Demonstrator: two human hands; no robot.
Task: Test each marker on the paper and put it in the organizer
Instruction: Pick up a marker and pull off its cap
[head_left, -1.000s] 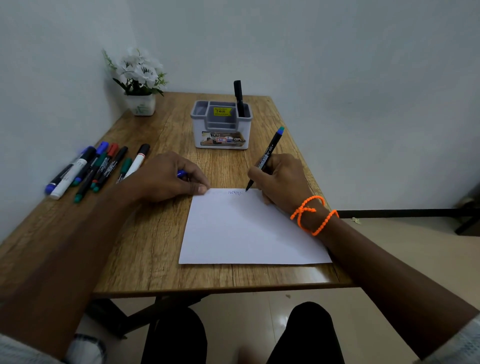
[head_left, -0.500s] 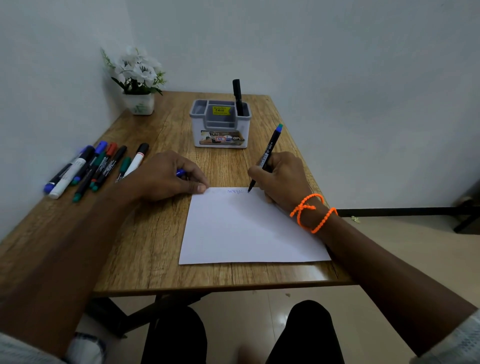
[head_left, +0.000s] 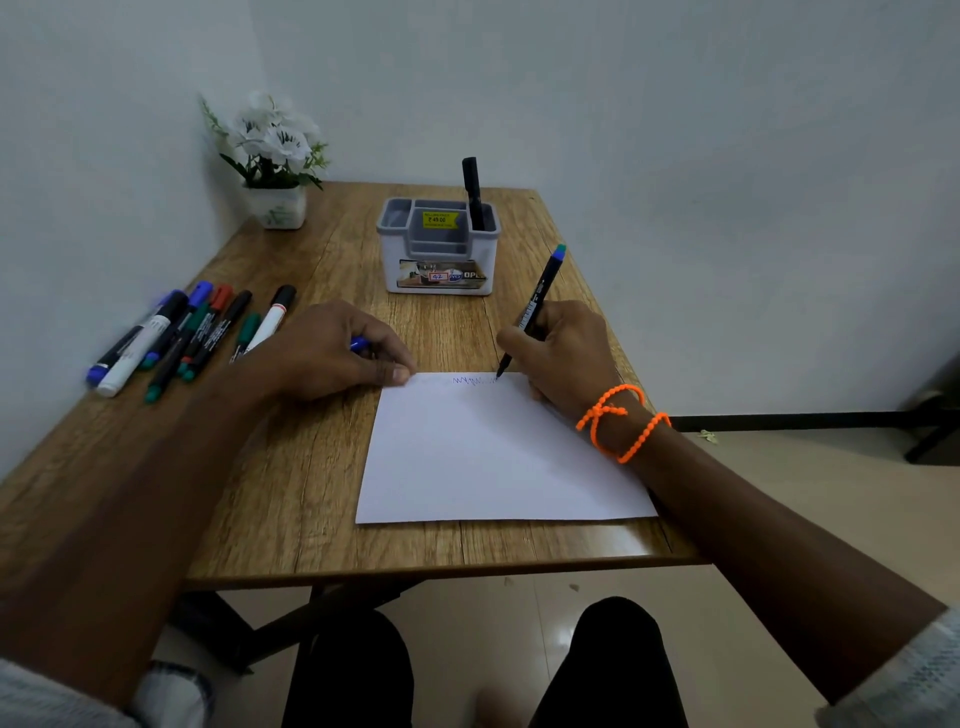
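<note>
My right hand (head_left: 563, 353) grips a black marker (head_left: 540, 296) with a blue-green end, its tip touching the top edge of the white paper (head_left: 493, 457), where a blue zigzag line (head_left: 474, 381) shows. My left hand (head_left: 332, 353) rests at the paper's top left corner, its fingers curled round a blue cap (head_left: 358, 344), fingertip on the sheet's corner. The grey organizer (head_left: 439, 254) stands behind the paper with one black marker (head_left: 472, 193) upright in its right compartment. Several markers (head_left: 192, 332) lie in a row at the table's left.
A white pot of white flowers (head_left: 272, 161) stands in the far left corner of the wooden table (head_left: 291, 467). Walls close in on the left and behind. My knees (head_left: 602, 670) show below the table's front edge.
The marker tip has moved a little to the right along the paper's top edge, lengthening the blue zigzag. My left hand has stayed in place.
</note>
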